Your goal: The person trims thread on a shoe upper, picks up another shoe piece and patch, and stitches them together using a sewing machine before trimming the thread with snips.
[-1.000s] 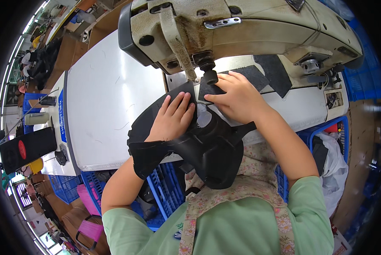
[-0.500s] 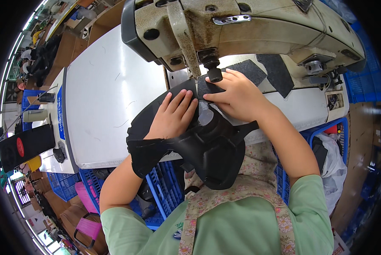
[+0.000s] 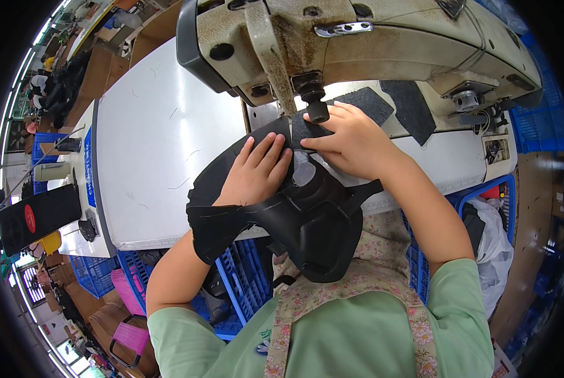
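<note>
A curved black moulded piece of sheet material (image 3: 310, 233) hangs over the table's front edge toward my body, its upper part lying by the sewing machine's needle area. My left hand (image 3: 256, 170) lies on its left panel, fingers stretched out and pressing down. Just right of the needle, my right hand (image 3: 351, 138) has its thumb and forefinger on a dark fabric piece (image 3: 303, 131), closed about its edge. The sewing machine (image 3: 357, 50) stands over both hands, its presser foot partly hidden by a black knob. A pale patch (image 3: 304, 173) shows on the black piece.
Loose dark fabric pieces (image 3: 409, 110) lie behind my right hand. Thread scraps dot the white tabletop (image 3: 149, 145). Blue crates (image 3: 244, 283) stand below the table, one on the right holding a white plastic bag (image 3: 495, 233). A dark panel with a red mark (image 3: 39, 217) sits far left.
The machine head and the hands look nearly the same. The black piece and both hands show barely any shift.
</note>
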A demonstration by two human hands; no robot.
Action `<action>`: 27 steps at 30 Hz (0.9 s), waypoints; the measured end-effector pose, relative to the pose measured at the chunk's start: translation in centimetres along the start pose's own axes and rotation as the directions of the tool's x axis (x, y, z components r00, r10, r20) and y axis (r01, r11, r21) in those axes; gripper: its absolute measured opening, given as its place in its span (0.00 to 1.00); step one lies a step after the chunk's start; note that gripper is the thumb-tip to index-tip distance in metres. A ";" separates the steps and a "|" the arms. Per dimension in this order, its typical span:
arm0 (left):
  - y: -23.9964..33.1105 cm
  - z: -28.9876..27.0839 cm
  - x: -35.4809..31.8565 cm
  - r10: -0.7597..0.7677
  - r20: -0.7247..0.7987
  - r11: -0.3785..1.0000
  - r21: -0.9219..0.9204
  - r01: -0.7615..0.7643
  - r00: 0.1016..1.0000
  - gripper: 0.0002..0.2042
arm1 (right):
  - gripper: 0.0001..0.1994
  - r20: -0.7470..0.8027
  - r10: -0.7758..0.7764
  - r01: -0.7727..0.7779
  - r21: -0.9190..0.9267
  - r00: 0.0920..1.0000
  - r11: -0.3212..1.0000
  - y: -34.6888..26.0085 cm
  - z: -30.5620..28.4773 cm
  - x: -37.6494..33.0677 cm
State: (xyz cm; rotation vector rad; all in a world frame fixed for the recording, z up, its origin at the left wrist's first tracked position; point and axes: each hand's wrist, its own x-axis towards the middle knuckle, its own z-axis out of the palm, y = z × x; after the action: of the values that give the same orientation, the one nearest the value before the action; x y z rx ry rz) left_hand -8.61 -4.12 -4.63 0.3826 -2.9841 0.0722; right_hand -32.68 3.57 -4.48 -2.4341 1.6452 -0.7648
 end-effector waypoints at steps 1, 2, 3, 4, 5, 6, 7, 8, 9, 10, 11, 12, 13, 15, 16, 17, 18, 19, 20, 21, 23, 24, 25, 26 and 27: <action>-0.1 0.0 -0.1 0.000 0.001 1.000 0.000 0.000 1.000 0.21 | 0.11 -0.001 0.001 -0.001 0.015 1.000 1.000 0.1 0.0 0.0; -0.2 0.1 -0.3 -0.011 0.059 1.000 0.030 0.009 0.998 0.26 | 0.11 -0.001 0.003 -0.003 0.029 1.000 1.000 0.1 0.0 0.0; -0.2 0.2 -0.3 -0.022 0.116 0.998 0.059 0.015 0.993 0.31 | 0.11 -0.001 0.003 -0.003 0.030 1.000 1.000 0.2 0.0 0.0; -0.2 0.1 -0.3 -0.022 0.116 0.998 0.059 0.015 0.993 0.31 | 0.11 -0.002 0.004 -0.004 0.044 1.000 0.999 0.2 0.0 0.0; -0.2 0.0 -0.2 -0.020 0.127 0.998 0.055 0.013 0.992 0.31 | 0.10 -0.002 0.005 -0.005 0.058 1.000 0.998 0.3 0.0 0.0; -0.3 -0.2 -0.2 -0.018 0.138 0.999 0.053 0.011 0.990 0.30 | 0.10 -0.002 0.003 -0.003 0.059 1.000 0.998 0.3 0.0 0.1; -0.3 -0.2 -0.1 -0.019 0.138 0.998 0.054 0.012 0.990 0.30 | 0.10 -0.001 0.004 -0.004 0.073 1.000 0.997 0.4 0.0 0.1; -0.4 -0.3 -0.1 -0.009 0.138 0.999 0.046 0.002 0.990 0.30 | 0.10 0.001 0.004 -0.004 0.086 1.000 0.996 0.4 0.0 0.2; -0.5 -0.3 0.0 0.003 0.138 0.999 0.039 -0.009 0.990 0.29 | 0.10 0.000 0.004 -0.004 0.086 1.000 0.996 0.5 0.0 0.1; -0.6 -0.3 0.2 0.003 0.138 0.999 0.040 -0.008 0.990 0.29 | 0.12 -0.012 -0.010 0.011 0.085 1.000 0.996 0.6 0.1 0.1; -0.7 -0.3 0.4 0.028 0.081 1.000 0.012 -0.029 0.996 0.24 | 0.14 -0.025 -0.024 0.026 0.083 0.999 0.996 0.7 0.2 0.1; -0.7 -0.3 0.5 0.051 0.023 0.999 -0.015 -0.050 0.998 0.20 | 0.14 -0.025 -0.024 0.026 0.084 0.999 0.996 0.6 0.1 0.1; -0.7 -0.4 0.5 0.051 0.024 0.999 -0.015 -0.050 0.998 0.20 | 0.12 -0.004 -0.015 0.016 0.082 1.000 0.997 0.5 -0.1 0.2; -0.8 -0.8 0.6 0.026 0.058 0.999 -0.032 -0.024 0.998 0.20 | 0.11 0.017 -0.005 0.004 0.078 1.000 0.997 0.4 -0.2 0.3; -0.8 -1.0 0.8 0.027 0.058 0.999 -0.033 -0.025 0.998 0.20 | 0.11 0.025 -0.002 0.001 0.067 1.000 0.998 0.4 -0.2 0.3; -0.7 -1.1 1.0 0.025 0.067 0.998 -0.060 -0.021 0.997 0.20 | 0.11 0.033 0.001 -0.003 0.055 0.999 0.998 0.4 -0.2 0.3; -0.7 -1.3 1.1 0.021 0.078 0.996 -0.086 -0.015 0.997 0.19 | 0.11 0.033 0.000 -0.002 0.056 0.999 0.998 0.4 -0.1 0.3; -0.8 -1.4 1.2 0.021 0.078 0.996 -0.086 -0.014 0.997 0.19 | 0.12 0.031 0.010 -0.012 0.039 0.999 0.999 0.3 0.0 0.3; -0.9 -1.6 1.2 0.030 0.133 0.998 -0.067 -0.021 0.991 0.22 | 0.12 0.030 0.021 -0.021 0.021 0.999 1.000 0.3 0.1 0.2; -1.0 -1.7 1.2 0.038 0.187 0.998 -0.049 -0.029 0.982 0.24 | 0.12 0.031 0.020 -0.021 0.022 0.999 1.000 0.3 0.1 0.2; -0.9 -1.9 1.3 0.036 0.198 0.998 -0.048 -0.027 0.980 0.24 | 0.12 0.040 0.028 -0.029 0.015 0.999 0.999 0.2 0.1 0.2; -0.8 -1.9 1.4 0.036 0.208 0.999 -0.046 -0.027 0.977 0.24 | 0.12 0.041 0.028 -0.029 0.016 0.999 0.999 0.3 0.1 0.2; -0.8 -1.8 1.3 0.036 0.208 0.999 -0.047 -0.027 0.977 0.24 | 0.12 0.038 0.019 -0.020 0.035 0.999 0.999 0.4 0.1 0.2; -0.8 -1.6 1.2 0.041 0.159 0.999 -0.037 -0.035 0.986 0.21 | 0.12 0.034 0.010 -0.012 0.054 0.999 0.998 0.6 0.1 0.3; -0.7 -1.4 1.2 0.046 0.109 0.999 -0.028 -0.043 0.993 0.19 | 0.12 0.036 0.010 -0.012 0.054 0.999 0.998 0.6 0.1 0.3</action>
State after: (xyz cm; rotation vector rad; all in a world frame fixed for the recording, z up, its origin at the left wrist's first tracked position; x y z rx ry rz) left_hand -9.37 -5.02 -3.08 0.3274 -3.0991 0.0177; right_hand -33.04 3.06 -4.70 -2.3858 1.6021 -0.7501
